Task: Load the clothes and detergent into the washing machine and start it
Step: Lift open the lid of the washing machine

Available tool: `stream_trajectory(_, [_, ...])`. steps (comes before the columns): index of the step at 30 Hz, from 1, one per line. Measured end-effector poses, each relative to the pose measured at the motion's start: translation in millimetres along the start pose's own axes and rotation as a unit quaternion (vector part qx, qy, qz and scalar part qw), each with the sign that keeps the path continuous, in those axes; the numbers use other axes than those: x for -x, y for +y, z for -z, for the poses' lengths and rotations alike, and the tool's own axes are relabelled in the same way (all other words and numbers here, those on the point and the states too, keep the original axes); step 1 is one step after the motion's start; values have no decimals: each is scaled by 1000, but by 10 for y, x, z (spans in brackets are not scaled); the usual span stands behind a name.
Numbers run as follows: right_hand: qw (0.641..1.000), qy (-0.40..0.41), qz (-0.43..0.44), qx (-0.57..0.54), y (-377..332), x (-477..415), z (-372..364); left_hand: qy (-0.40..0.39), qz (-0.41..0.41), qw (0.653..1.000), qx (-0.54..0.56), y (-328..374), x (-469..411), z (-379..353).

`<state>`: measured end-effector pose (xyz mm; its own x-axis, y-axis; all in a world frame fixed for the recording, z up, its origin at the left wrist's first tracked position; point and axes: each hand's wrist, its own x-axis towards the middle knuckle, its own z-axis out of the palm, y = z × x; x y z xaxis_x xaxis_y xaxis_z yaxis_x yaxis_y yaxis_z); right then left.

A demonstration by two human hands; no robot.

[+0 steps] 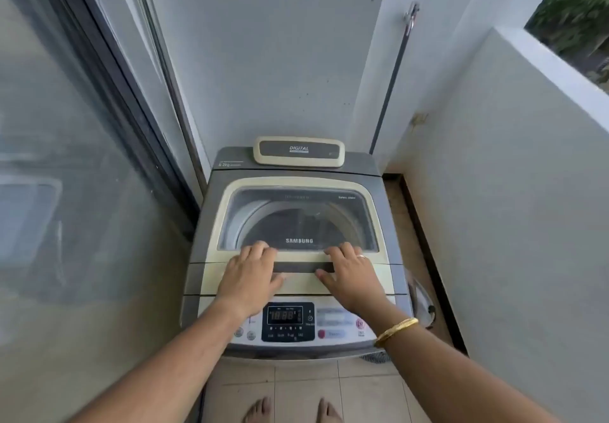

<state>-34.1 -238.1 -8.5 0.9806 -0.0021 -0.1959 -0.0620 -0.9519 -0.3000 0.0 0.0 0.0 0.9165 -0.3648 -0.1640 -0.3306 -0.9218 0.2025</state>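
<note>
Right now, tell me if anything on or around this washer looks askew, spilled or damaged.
Nothing stands out. The washing machine's lid lies flat and closed, left hand and right hand resting on its front edge. The control panel display is lit. No spill shows on the floor tiles.

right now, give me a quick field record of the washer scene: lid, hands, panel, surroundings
lid: lid down, flat on the washing machine
left hand: left hand palm down on the lid's front edge
right hand: right hand palm down on the same edge, ring on one finger, gold bangle at the wrist
panel: control panel display lit
drum: contents unclear through the window
surroundings: glass door on the left, white wall on the right
</note>
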Motion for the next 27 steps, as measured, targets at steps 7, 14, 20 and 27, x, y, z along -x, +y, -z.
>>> stream_trajectory(7, [999,8,26,23,-11,-20,-11,10,-16,1000,-17,-3,-27,32])
stream_trajectory(14, [999,-9,33,12,-39,-55,225,-16,-23,999,44,-19,-95,359])
stream_trajectory(20, [996,64,59,-18,-107,7,795,82,-56,993,71,4,3,856])
stream_trajectory(27, [985,162,61,-26,-291,-354,1596,199,-93,974,51,75,-406,1614])
